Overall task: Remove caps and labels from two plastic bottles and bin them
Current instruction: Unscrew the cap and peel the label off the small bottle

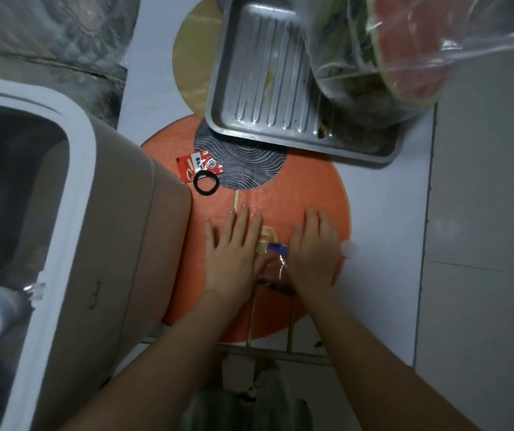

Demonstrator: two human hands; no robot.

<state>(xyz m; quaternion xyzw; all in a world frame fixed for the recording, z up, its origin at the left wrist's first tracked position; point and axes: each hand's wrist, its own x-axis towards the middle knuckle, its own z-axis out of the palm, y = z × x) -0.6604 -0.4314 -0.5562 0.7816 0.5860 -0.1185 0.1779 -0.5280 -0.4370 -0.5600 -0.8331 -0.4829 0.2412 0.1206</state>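
We see the bottle (pixel 273 262) between both hands — left hand (pixel 234 256) spread flat, right hand (pixel 313 259) cupping it; neck toward twelve o'clock.

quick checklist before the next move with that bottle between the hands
1. Bottle held: ok, both the left hand and right hand are on it over the orange mat.
2. Cap off: cannot tell, the hands hide the neck.
3. Label off: not ok, a blue strip still shows on the bottle.
4. Bin open: ok, lid up, just left of the mat.
5. Loose bits: not ok, a red wrapper and black ring still lie on the mat.
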